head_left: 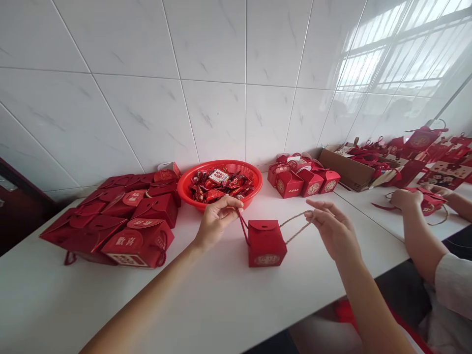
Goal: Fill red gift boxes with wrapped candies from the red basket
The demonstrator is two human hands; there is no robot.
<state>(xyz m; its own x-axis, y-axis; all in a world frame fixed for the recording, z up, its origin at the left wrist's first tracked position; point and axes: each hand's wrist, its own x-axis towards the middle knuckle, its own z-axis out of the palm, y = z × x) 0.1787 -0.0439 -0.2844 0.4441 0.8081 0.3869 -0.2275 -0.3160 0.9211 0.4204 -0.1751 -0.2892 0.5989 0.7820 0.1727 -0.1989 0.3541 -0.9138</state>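
A small red box with a closed lid and a pale round pattern on its front stands upright on the white table. From its left side a dark red cord runs up to my left hand, pinched between thumb and fingertips. On the other side, a beige twisted cord stretches out in a loop to my right hand, whose thumb and finger grip its end. Neither hand touches the box itself.
Several red boxes crowd the left. Behind is a red basket of wrapped sweets. More boxes and a cardboard box stand back right. At the far right, another person's hands handle a red box.
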